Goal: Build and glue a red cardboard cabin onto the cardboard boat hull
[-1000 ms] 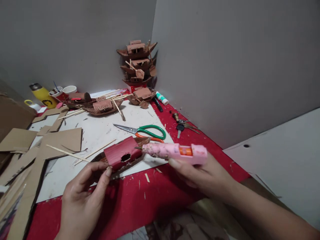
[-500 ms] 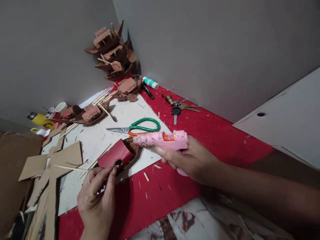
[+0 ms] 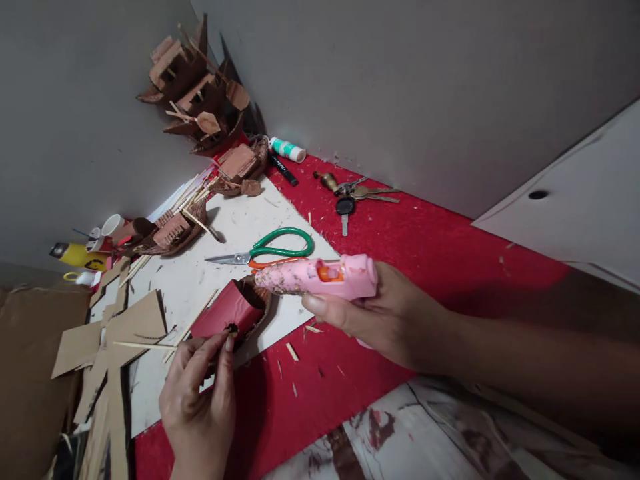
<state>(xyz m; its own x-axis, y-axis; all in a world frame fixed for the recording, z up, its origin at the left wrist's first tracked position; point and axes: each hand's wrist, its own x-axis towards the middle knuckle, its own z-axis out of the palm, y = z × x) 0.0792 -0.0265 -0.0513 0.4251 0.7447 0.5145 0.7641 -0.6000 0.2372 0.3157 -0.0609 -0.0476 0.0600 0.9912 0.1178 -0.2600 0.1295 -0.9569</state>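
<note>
My right hand (image 3: 385, 313) is closed around a pink glue gun (image 3: 340, 277). Its crusted nozzle points left, over the end of a small model boat (image 3: 230, 310) with a red curved roof. My left hand (image 3: 200, 387) pinches a thin wooden stick (image 3: 143, 345) that sticks out to the left. A small dark piece (image 3: 231, 329) shows at the thumb and fingertip, in front of the red roof; whether it belongs to the stick I cannot tell. Green-and-orange-handled scissors (image 3: 280, 243) lie just beyond the boat on a white board (image 3: 260, 217).
Finished brown model boats (image 3: 173, 230) stand at the back left, others stacked in the corner. Cut cardboard pieces (image 3: 135, 327) lie at left. Keys (image 3: 345, 207), a black marker (image 3: 284, 170) and a white-and-green tube (image 3: 287, 149) rest on the red tabletop (image 3: 435, 253). A yellow bottle (image 3: 75, 255) is far left.
The view has shifted slightly. The glue gun stays by the boat's end, turned a little. My left hand keeps its pinch on the stick near the red roof.
</note>
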